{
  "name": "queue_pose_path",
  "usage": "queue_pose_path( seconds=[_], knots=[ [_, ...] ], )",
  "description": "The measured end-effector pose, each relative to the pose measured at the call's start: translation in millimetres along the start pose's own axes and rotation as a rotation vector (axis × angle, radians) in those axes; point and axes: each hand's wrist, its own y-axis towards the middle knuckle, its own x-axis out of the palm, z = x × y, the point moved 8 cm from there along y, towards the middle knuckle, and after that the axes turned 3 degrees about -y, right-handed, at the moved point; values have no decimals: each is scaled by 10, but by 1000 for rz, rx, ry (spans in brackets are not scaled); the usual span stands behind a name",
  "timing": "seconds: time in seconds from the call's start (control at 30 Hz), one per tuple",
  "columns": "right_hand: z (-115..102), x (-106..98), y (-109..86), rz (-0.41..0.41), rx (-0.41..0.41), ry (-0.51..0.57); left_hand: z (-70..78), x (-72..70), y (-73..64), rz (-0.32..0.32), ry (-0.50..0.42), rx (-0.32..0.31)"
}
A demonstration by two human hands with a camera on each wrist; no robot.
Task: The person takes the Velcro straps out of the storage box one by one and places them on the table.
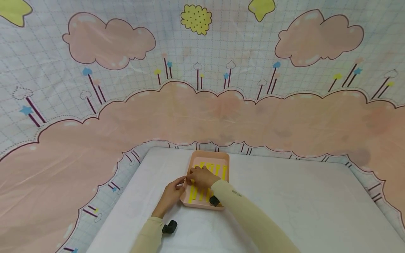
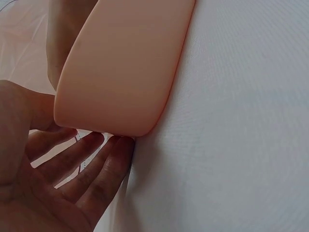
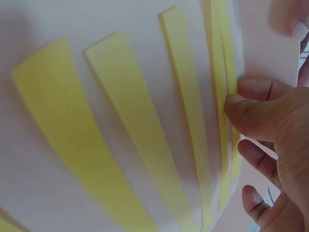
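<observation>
A shallow peach-coloured tray [image 1: 210, 154] lies on the white table, with several flat yellow strips [image 3: 116, 92] spread lengthwise inside it. My left hand [image 1: 172, 193] holds the tray's left side; in the left wrist view its fingers [image 2: 113, 169] touch the outer wall and its thumb reaches the rim. Over the tray's left half, my right hand [image 1: 202, 176] pinches a narrow yellow strip [image 3: 221, 140] near the side wall between thumb and index finger. Its other fingers are bent below, and part of the index finger is hidden behind the strips and thumb.
The white table [image 1: 284, 196] extends to both sides of the tray. Behind it hangs a patterned cloth [image 1: 215, 112] with clouds and stars. A black wrist camera [image 1: 169, 227] sits on the left wrist, and another black camera [image 1: 214, 200] hangs over the tray's front.
</observation>
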Motion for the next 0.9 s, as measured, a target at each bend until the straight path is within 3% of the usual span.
queue_pose_path(
  seconds=[0.3, 0.9],
  knots=[
    [27, -3, 13, 36, -36, 34, -3, 7, 9, 2, 12, 8],
    [37, 23, 26, 68, -60, -19, -28, 35, 34, 2, 8, -22]
  ],
)
